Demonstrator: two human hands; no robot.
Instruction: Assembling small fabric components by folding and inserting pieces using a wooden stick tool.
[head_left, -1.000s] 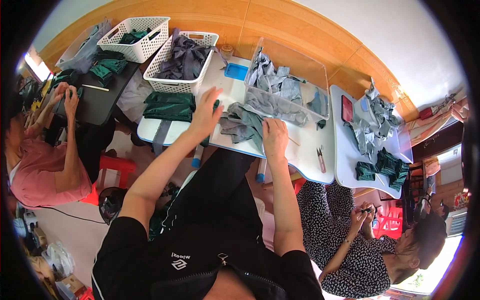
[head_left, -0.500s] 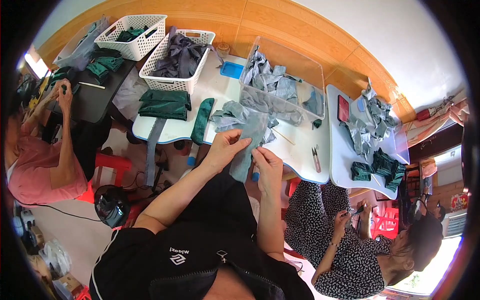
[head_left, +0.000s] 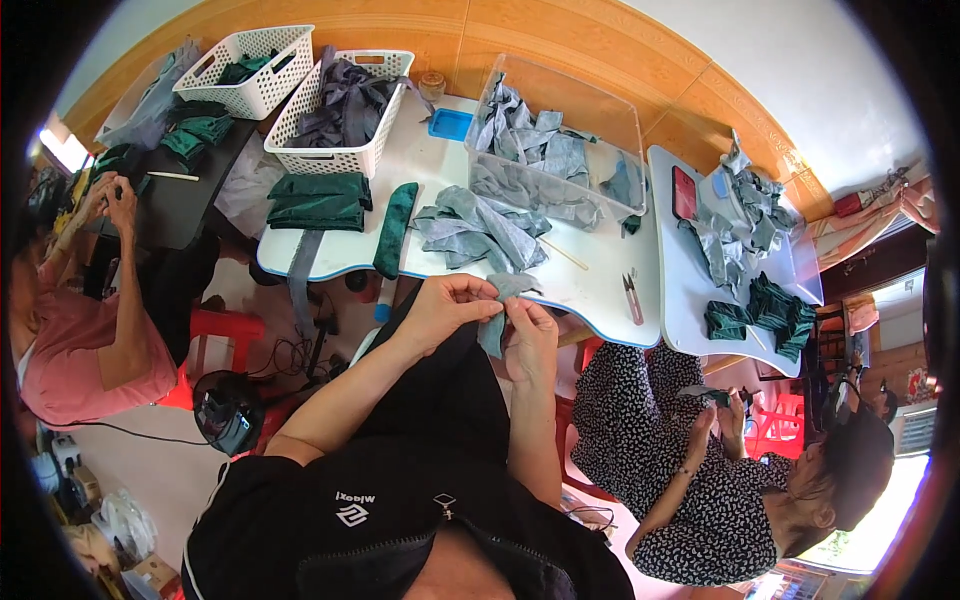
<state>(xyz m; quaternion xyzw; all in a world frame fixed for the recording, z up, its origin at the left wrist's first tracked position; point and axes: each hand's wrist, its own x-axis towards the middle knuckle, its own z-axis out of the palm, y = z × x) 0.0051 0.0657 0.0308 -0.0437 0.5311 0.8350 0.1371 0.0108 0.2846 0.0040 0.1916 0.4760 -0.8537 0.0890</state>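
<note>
Grey-green fabric strip (head_left: 512, 285) lay between hands, above lap, at near edge of white table (head_left: 600, 290). Left hand (head_left: 448, 312) pinched its left side, right hand (head_left: 533, 345) its right; neither nearer. Lower end hung toward body, upper end bent rightward. Loose grey pile (head_left: 480, 230) lay beyond.

Cloth pile (head_left: 483, 234) beyond fabric strip (head_left: 514, 284)

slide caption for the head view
Left hand and right hand pinch a cloth strip at a white table, near a grey pile.
</note>
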